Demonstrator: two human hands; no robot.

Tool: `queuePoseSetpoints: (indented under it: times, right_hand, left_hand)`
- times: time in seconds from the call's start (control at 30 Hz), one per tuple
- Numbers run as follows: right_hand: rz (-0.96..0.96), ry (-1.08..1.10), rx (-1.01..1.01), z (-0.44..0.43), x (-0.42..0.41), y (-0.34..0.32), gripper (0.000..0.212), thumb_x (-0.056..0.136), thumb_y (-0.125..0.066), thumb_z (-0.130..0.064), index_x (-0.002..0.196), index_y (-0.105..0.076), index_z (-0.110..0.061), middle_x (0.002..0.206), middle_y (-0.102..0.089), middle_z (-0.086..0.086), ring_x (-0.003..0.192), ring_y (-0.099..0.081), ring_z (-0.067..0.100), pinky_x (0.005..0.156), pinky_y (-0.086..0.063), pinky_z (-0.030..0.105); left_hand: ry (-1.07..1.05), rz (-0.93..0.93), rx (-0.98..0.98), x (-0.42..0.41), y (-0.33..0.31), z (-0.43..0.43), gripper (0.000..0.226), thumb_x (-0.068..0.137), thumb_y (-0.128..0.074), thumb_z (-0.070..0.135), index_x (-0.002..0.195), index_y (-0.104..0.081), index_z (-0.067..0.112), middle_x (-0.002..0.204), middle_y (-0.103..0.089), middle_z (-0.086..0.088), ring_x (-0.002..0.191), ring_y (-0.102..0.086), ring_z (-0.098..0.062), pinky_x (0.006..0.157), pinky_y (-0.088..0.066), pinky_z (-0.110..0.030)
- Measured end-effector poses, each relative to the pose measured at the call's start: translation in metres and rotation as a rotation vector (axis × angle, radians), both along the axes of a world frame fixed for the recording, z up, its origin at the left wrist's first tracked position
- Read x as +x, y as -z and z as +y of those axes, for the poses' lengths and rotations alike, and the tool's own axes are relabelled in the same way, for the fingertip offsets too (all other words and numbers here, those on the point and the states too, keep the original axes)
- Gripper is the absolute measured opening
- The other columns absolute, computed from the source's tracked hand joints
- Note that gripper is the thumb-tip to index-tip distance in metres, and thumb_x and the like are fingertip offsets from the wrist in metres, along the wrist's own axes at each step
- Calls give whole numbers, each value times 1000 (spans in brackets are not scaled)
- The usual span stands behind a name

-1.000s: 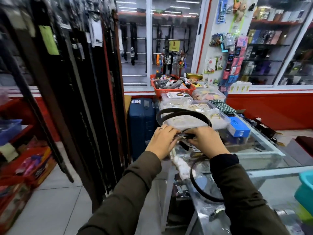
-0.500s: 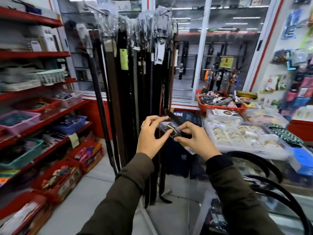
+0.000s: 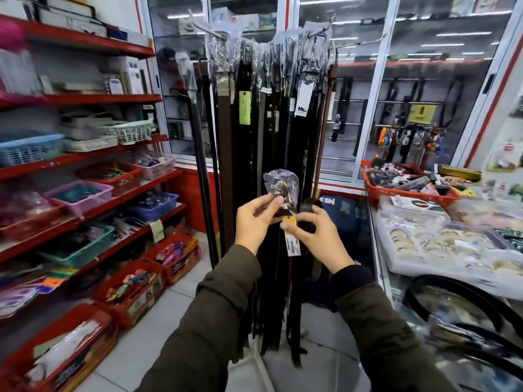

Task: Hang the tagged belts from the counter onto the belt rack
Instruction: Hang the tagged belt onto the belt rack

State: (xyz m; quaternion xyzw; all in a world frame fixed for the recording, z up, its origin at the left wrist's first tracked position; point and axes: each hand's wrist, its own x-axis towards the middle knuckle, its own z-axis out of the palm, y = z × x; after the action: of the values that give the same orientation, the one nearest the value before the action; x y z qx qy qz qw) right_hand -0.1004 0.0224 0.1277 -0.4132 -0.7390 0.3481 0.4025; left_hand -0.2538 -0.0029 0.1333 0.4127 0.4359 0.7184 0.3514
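A black belt with its buckle wrapped in clear plastic (image 3: 281,189) is held up in front of me, a yellow and white price tag (image 3: 291,236) dangling from it. My left hand (image 3: 254,222) pinches the wrapped buckle end. My right hand (image 3: 319,239) grips the strap just below, by the tag. Straight behind stands the belt rack (image 3: 271,114), packed with long dark hanging belts, their wrapped buckles on hooks at the top. More black belts (image 3: 452,295) lie coiled on the glass counter (image 3: 379,250) at the lower right.
Red shelves (image 3: 85,154) with coloured baskets and boxes fill the left side. On the counter sit clear trays of bangles (image 3: 441,244) and a red basket (image 3: 407,190) of goods. A blue suitcase (image 3: 342,219) stands behind the rack. White tiled floor lies below.
The belt was lifted off the counter and carried left toward the rack. My view has swung left with it, and the buckle end now stands higher in front of the hanging belts.
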Motion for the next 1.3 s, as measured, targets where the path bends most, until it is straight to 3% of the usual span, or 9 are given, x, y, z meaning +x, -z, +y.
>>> queuePoseSetpoints:
  times: [0.07, 0.23, 0.3, 0.47, 0.57, 0.73, 1.03, 1.17, 1.3]
  right_hand:
    - [-101, 65, -22, -1, -3, 0, 28, 83, -71, -56, 107, -72, -42, 162, -29, 9, 154, -15, 27, 121, -20, 51]
    - [-541, 385, 255, -6, -15, -22, 66, 76, -42, -90, 118, -71, -47, 132, -54, 5, 129, -45, 30, 108, -35, 50]
    - [-561, 440, 360, -7, -21, -37, 66, 75, -45, -89, 114, -73, -44, 118, -52, 0, 117, -50, 25, 99, -41, 46]
    - [150, -37, 253, -4, -37, -66, 26, 82, -81, -28, 107, -80, -22, 99, -77, -8, 93, -73, 5, 91, -60, 34]
    - [332, -106, 182, 5, -48, -72, 28, 80, -84, -21, 106, -80, -14, 95, -82, -1, 90, -78, 8, 91, -62, 32]
    - [462, -180, 100, 19, -71, -90, 27, 82, -82, -18, 107, -79, -9, 95, -82, 6, 93, -79, 16, 87, -63, 41]
    - [538, -280, 169, 28, -126, -162, 24, 85, -79, -17, 108, -80, -8, 97, -82, 9, 95, -78, 18, 81, -65, 35]
    - [578, -382, 171, 32, -155, -193, 25, 91, -71, -10, 115, -75, -2, 107, -79, 15, 101, -77, 26, 83, -64, 41]
    - [671, -381, 112, 34, -175, -214, 22, 87, -76, -8, 108, -77, 0, 103, -79, 18, 98, -77, 26, 82, -64, 40]
  left_hand:
    - [-31, -12, 44, -7, -12, 1, 37, 91, -73, 12, 122, -67, -7, 113, -73, -20, 99, -73, -22, 75, -64, -30]
    - [-58, 33, 126, -28, -43, 0, 28, 92, -71, 12, 117, -72, -2, 103, -77, -12, 93, -74, -16, 72, -63, -28]
    - [-57, 47, 145, -34, -53, 0, 25, 92, -72, 12, 115, -73, 1, 100, -77, -9, 93, -75, -16, 74, -63, -29]
    - [-63, 34, 203, -43, -77, -2, 29, 91, -72, 12, 117, -72, -1, 102, -77, -8, 93, -74, -13, 72, -63, -28]
    - [-89, 35, 228, -47, -95, -4, 32, 90, -74, 12, 118, -71, -4, 100, -77, -10, 91, -75, -12, 71, -63, -28]
    - [-118, 43, 244, -59, -111, -2, 25, 91, -73, 14, 110, -75, -1, 98, -78, -13, 91, -77, -18, 76, -64, -29]
    - [-209, 16, 317, -97, -148, -2, 23, 92, -71, 10, 115, -73, 7, 97, -79, 1, 91, -75, -8, 77, -61, -21]
    - [-265, -2, 371, -116, -182, -2, 27, 93, -71, 11, 118, -72, 2, 106, -78, -10, 98, -75, -20, 85, -62, -31]
    - [-262, -19, 388, -131, -205, -2, 26, 93, -69, 8, 118, -71, -1, 104, -77, -12, 83, -75, -13, 78, -64, -27]
